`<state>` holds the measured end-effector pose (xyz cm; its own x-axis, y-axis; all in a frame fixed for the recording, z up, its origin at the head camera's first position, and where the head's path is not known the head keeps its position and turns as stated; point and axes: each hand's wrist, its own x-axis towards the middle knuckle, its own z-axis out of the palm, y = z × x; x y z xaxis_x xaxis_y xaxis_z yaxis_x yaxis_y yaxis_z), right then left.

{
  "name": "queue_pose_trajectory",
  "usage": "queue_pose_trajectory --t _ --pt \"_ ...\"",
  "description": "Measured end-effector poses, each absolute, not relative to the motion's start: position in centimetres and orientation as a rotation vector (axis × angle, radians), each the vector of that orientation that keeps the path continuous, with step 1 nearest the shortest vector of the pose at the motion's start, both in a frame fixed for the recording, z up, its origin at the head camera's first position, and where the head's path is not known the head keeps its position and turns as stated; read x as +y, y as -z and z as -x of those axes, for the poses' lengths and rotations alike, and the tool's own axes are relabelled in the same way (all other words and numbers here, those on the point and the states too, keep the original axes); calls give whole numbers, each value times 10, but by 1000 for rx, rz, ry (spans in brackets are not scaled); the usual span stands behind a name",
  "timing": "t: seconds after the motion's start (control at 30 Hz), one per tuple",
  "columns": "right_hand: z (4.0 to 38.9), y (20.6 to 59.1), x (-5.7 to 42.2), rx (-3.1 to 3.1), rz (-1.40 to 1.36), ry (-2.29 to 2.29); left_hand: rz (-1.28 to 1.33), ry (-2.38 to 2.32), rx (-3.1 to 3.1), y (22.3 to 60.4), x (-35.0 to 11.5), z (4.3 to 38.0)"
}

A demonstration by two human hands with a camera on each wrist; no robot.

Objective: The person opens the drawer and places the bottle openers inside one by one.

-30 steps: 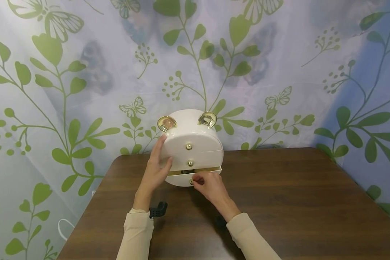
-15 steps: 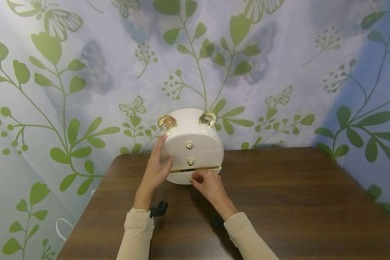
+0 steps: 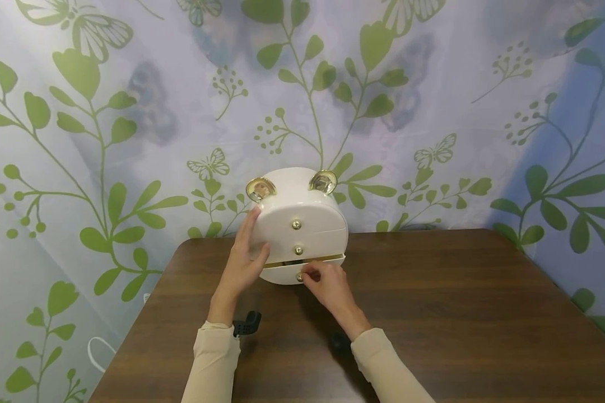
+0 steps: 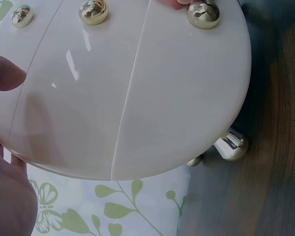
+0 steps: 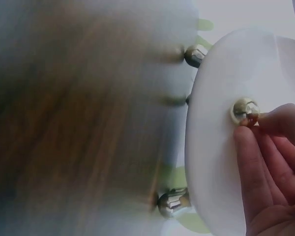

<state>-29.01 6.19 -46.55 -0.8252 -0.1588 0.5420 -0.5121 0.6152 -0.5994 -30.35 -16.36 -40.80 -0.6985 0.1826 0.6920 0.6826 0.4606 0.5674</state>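
Observation:
A rounded white drawer box [image 3: 322, 238] with gold ears stands on the table, three gold knobs down its front. Its bottom drawer [image 3: 277, 274] sticks out slightly, leaving a narrow gap along the top; something dark shows inside, too little to identify. My right hand [image 3: 330, 285] pinches the bottom drawer knob [image 5: 246, 109] between thumb and fingertips. Against the box's left side lies my left hand [image 3: 239, 263], its fingers fairly straight and its thumb [image 4: 7, 73] in front of the face. The middle knob [image 4: 93, 11] is untouched.
Brown wooden table [image 3: 459, 313] extends around the box, widest to the right. Close behind hangs a leaf-and-butterfly patterned cloth [image 3: 181, 112]. Short gold feet [image 4: 231, 145] hold the box up. A black wrist mount [image 3: 247, 323] sits by the left cuff.
The bottom drawer has moved inward a little and its gap has narrowed, with my right hand following at the knob. My left hand stays at the box's side.

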Motion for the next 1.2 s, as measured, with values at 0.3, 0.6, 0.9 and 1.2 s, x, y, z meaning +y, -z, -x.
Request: queue_pose_trajectory --t 0.3,0.6,0.9,1.2 --pt "299 463 91 -2371 -384 -1061 754 1176 -2166 408 -161 307" --pt "305 461 114 -2293 -227 -1090 725 1183 -2213 408 -162 309" --pt "304 461 114 -2358 -41 -1251 731 1189 -2194 410 -163 308" --pt "304 459 112 -2368 -29 -1234 719 1201 -2186 411 -164 307"
